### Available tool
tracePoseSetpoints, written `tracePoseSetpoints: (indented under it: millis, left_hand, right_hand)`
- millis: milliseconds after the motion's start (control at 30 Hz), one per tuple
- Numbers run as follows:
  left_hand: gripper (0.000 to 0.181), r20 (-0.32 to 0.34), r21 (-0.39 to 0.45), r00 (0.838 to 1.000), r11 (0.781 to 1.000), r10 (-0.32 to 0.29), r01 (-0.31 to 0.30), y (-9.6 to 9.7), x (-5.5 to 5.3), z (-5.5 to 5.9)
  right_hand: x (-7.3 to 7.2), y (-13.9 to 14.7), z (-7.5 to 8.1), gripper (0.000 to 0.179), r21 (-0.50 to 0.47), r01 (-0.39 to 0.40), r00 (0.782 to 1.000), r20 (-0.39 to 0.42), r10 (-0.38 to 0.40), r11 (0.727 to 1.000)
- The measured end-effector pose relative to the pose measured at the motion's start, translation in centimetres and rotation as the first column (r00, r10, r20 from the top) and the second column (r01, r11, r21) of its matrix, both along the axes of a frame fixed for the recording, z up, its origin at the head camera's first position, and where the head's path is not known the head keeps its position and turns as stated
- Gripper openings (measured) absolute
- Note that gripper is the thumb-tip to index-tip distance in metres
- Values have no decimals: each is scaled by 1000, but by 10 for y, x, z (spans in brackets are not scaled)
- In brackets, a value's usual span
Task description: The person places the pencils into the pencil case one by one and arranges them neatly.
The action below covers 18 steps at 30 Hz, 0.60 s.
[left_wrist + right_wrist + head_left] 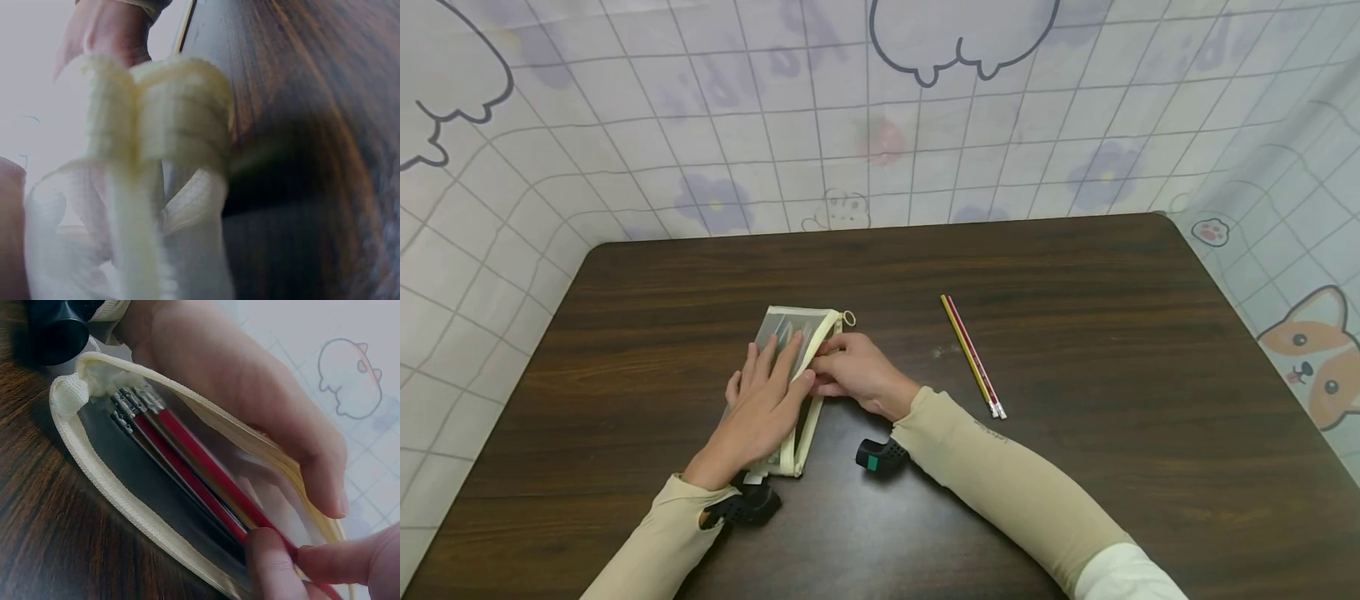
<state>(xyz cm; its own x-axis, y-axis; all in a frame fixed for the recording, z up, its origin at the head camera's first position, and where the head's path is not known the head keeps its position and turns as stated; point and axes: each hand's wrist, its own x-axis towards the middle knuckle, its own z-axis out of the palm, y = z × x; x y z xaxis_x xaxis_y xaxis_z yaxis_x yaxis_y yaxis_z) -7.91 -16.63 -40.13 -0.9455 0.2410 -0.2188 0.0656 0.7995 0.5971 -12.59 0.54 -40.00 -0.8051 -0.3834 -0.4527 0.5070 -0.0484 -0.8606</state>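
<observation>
A see-through pencil case (795,313) with pale yellow trim lies on the table, its zipper undone along the right side. My left hand (762,417) rests on top of it with straight, spread fingers, the thumb at the edge of the opening. At that opening is my right hand (863,375), its fingertips inside. In the right wrist view, its fingers (272,565) pinch a red pencil (206,459) lying in the case beside several other pencils (159,447) with metal ends. Close up in the left wrist view, the blurred case trim (181,119) covers much of the work.
Two pencils, one yellow (966,350) and one red (976,350), lie side by side right of the case. The dark wooden table (1112,333) meets a patterned cloth (910,125) at its back edge. A black wrist camera (880,456) hangs under the right wrist.
</observation>
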Motion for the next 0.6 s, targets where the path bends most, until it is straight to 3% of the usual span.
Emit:
tracePoseSetpoints:
  millis: [267,600]
  left_hand:
    - [66,2,2,1000,1000,-4,4,1,-1,1]
    - [67,2,-2,1000,1000,-6,6,0,1,3]
  right_hand:
    - [0,0,0,14,33,18,1000,-18,-17,999]
    - [3,6,1,14,27,-37,999,-28,37,999]
